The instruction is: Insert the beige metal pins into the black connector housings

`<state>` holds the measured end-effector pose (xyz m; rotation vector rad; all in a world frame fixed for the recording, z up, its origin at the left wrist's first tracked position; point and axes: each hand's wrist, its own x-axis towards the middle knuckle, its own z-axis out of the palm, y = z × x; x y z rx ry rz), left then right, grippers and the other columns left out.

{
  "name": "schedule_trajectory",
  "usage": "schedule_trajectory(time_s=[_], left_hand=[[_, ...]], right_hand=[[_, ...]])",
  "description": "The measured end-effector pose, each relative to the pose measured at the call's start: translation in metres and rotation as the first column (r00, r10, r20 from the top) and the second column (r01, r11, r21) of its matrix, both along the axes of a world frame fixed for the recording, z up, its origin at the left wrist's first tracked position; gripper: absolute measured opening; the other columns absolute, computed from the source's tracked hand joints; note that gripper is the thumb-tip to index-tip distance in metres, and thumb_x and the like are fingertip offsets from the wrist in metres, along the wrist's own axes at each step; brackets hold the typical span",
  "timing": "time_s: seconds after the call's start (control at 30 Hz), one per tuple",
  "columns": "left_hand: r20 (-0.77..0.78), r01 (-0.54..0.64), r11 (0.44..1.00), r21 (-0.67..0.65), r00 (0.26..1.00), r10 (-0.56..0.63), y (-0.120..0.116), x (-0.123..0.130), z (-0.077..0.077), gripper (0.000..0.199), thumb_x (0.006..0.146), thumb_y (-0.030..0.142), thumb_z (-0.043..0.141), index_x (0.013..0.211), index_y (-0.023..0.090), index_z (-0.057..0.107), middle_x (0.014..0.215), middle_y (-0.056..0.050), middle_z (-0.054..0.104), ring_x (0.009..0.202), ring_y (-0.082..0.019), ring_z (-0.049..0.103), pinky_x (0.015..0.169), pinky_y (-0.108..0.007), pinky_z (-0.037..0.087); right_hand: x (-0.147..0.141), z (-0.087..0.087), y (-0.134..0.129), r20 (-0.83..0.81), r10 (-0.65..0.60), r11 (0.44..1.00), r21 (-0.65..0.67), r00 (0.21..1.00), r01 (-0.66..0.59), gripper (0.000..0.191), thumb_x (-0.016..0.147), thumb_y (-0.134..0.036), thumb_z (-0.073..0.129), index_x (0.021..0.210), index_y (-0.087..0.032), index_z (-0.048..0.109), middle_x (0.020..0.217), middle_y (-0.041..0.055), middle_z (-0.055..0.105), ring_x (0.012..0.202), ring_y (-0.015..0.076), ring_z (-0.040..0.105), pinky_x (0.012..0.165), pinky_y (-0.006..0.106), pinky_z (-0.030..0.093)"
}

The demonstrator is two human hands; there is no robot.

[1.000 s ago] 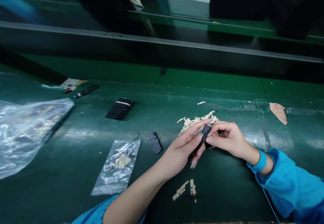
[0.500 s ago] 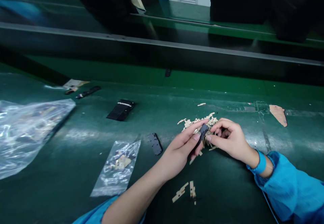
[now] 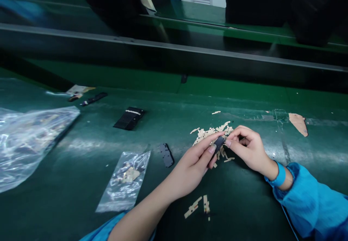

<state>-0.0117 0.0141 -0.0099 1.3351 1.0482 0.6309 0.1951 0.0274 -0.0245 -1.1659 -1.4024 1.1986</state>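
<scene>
My left hand (image 3: 196, 157) is closed round a small black plastic part (image 3: 218, 144), thumb on its face and fingers behind. At the part's right end, the thumb and forefinger of my right hand (image 3: 246, 147) are pinched together. Whatever they may hold is too small to make out. Beneath and behind both hands lies a pile of thin cream-coloured strips (image 3: 203, 134). A similar black part (image 3: 166, 155) rests on the bench to the left of my left hand. Nearer to me are two loose cream strips (image 3: 193, 207).
A clear bag with small pieces (image 3: 125, 181) lies left of my forearm, and a larger clear bag (image 3: 35, 139) farther left. A black slatted piece (image 3: 129, 118) and a tan scrap (image 3: 298, 124) lie on the green bench (image 3: 81, 183). A dark ledge (image 3: 174, 57) crosses behind.
The black part has turned in my left hand, so its broad face shows more. My right fingertips have come up against its end. The pile and bags stay put.
</scene>
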Motion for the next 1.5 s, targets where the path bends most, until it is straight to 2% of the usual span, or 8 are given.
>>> schedule_trajectory(time_s=[0.23,0.5,0.67,0.77,0.97,1.2,1.5], left_hand=[[0.026,-0.004,0.996,-0.092,1.0,0.006,0.0016,0.0,0.0022,0.057,0.106,0.047,0.047,0.153,0.015,0.051,0.066,0.005,0.05,0.058,-0.015,0.044,0.057,-0.027,0.039],[0.104,0.022,0.968,-0.249,0.995,0.004,0.0046,-0.003,0.0031,0.065,0.103,0.054,0.054,0.153,0.013,0.05,0.061,0.007,0.044,0.053,-0.012,0.034,0.051,-0.025,0.027],[0.226,0.01,0.938,-0.345,0.972,0.073,0.0061,-0.0007,0.0065,0.067,0.099,0.053,0.062,0.152,0.014,0.047,0.059,0.009,0.046,0.048,-0.01,0.032,0.048,-0.025,0.022],[0.289,0.004,0.906,-0.424,0.948,0.131,0.0071,0.0006,0.0085,0.067,0.094,0.052,0.07,0.144,0.013,0.05,0.057,0.01,0.045,0.045,-0.008,0.029,0.047,-0.024,0.02],[0.347,-0.016,0.857,-0.515,0.91,0.226,0.0075,-0.0008,0.0055,0.051,0.089,0.047,0.076,0.125,0.015,0.058,0.056,0.01,0.045,0.045,-0.007,0.026,0.046,-0.023,0.02],[0.336,0.025,0.85,-0.526,0.924,0.181,0.0072,-0.0004,0.0082,0.03,0.094,0.042,0.071,0.106,0.017,0.061,0.053,0.009,0.043,0.044,-0.007,0.023,0.045,-0.023,0.017],[0.345,0.059,0.822,-0.567,0.923,0.172,0.0085,-0.0047,0.0054,0.027,0.093,0.04,0.072,0.103,0.016,0.063,0.054,0.009,0.04,0.046,-0.006,0.018,0.045,-0.023,0.012]], right_hand=[[0.0004,-0.0029,0.0002,0.004,0.008,1.0,-0.008,1.0,-0.008,0.009,0.087,-0.026,0.077,0.08,-0.021,0.075,0.077,0.001,0.062,0.065,0.0137,0.054,0.055,0.027,0.04],[-0.0007,-0.0029,0.0006,0.015,-0.017,1.0,-0.014,1.0,0.018,0.014,0.088,-0.029,0.076,0.078,-0.02,0.074,0.075,0.0005,0.061,0.064,0.014,0.053,0.057,0.028,0.041],[-0.0004,-0.0038,0.0005,0.008,-0.008,0.999,-0.032,1.0,0.008,0.013,0.087,-0.03,0.077,0.078,-0.021,0.074,0.075,0.0006,0.062,0.064,0.0143,0.052,0.057,0.028,0.041],[0.0002,-0.0029,0.0007,-0.005,0.013,1.0,-0.026,1.0,-0.013,0.013,0.088,-0.031,0.075,0.08,-0.021,0.073,0.077,0.0007,0.061,0.064,0.0141,0.052,0.056,0.028,0.04],[-0.0006,0.0002,0.0001,-0.031,-0.031,1.0,0.005,0.999,0.031,0.014,0.082,-0.029,0.081,0.086,-0.021,0.07,0.079,-0.0014,0.055,0.063,0.0124,0.048,0.053,0.026,0.039],[-0.0018,0.0004,-0.0015,-0.042,-0.003,1.0,-0.018,0.999,0.002,0.011,0.088,-0.029,0.077,0.082,-0.021,0.072,0.08,0.0009,0.061,0.063,0.0132,0.051,0.055,0.028,0.04],[0.0001,0.0043,0.0008,-0.064,0.055,0.996,-0.07,0.996,-0.06,0.016,0.088,-0.031,0.077,0.079,-0.02,0.071,0.077,0.0006,0.061,0.063,0.0128,0.05,0.055,0.027,0.04]])
